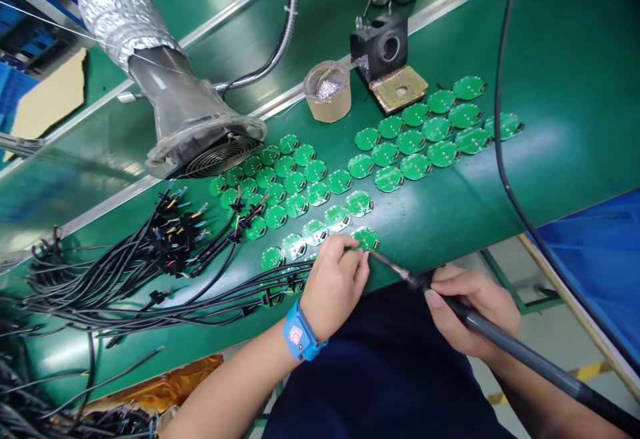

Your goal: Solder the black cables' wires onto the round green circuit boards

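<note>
Two hands work at the near edge of the glossy green surface [560, 99]. Your left hand [334, 286], cinched at the wrist by a blue strap [299, 332], curls its fingers [343, 246] down onto a round green board [365, 239], and they appear to be grasping its rim. Black cables [125, 286], a thick, tangled bundle with short colored wire ends, run beneath that palm. Your right hand [473, 312] clenches a slim, dark soldering iron [505, 336], its thin metal tip [385, 264] just beside the held board.

Dozens of other boards [410, 139], all flat, round and shiny, lie in close rows across the surface. Beyond them stand a cardboard-walled cup [327, 109] of silvery solder scraps [329, 89] and a black iron stand [379, 46] on a square brass-colored tray [400, 89]. To your left, a crinkled foil duct [115, 6] ends in a flared metal hood [185, 109] with a spiral wire guard [220, 157], hanging above the far boards.
</note>
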The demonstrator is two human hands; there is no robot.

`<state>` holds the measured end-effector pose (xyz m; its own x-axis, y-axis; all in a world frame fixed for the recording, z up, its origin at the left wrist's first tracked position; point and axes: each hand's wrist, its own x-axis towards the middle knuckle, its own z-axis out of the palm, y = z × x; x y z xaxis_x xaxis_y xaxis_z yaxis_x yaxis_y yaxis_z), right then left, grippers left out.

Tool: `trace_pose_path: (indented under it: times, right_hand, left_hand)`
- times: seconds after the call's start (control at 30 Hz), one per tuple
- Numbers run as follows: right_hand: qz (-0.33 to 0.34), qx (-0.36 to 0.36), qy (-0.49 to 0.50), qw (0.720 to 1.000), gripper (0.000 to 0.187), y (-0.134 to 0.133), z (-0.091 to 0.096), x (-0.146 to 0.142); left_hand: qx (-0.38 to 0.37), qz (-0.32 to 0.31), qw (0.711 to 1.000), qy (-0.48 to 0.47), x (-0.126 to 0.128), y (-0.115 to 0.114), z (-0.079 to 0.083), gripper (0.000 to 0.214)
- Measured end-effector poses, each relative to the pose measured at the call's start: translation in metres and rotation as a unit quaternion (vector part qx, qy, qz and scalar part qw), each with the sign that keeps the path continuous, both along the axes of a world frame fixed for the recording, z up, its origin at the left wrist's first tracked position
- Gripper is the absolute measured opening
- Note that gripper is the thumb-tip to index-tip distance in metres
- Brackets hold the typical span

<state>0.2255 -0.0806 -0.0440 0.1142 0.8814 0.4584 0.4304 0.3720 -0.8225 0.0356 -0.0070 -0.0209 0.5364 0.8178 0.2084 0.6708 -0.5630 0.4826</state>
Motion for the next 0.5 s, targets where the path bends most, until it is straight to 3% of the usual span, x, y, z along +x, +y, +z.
trace_pose_path:
  times: [0.17,0.5]
  right_hand:
    - [-0.01,0.013,-0.057,0.998,0.023,0.0026,0.0073,-0.0018]
    - [-0.047,-0.009,0.001,0.999,0.022,-0.0071,0.0029,-0.0001]
  left_hand:
    - [0.003,0.002,1.0,-0.005,-0.0007,-0.0014,-0.0011,0.006]
    - [-0.018,-0.008,1.0,-0.001,-0.002,-0.0004,-0.0017,0.011]
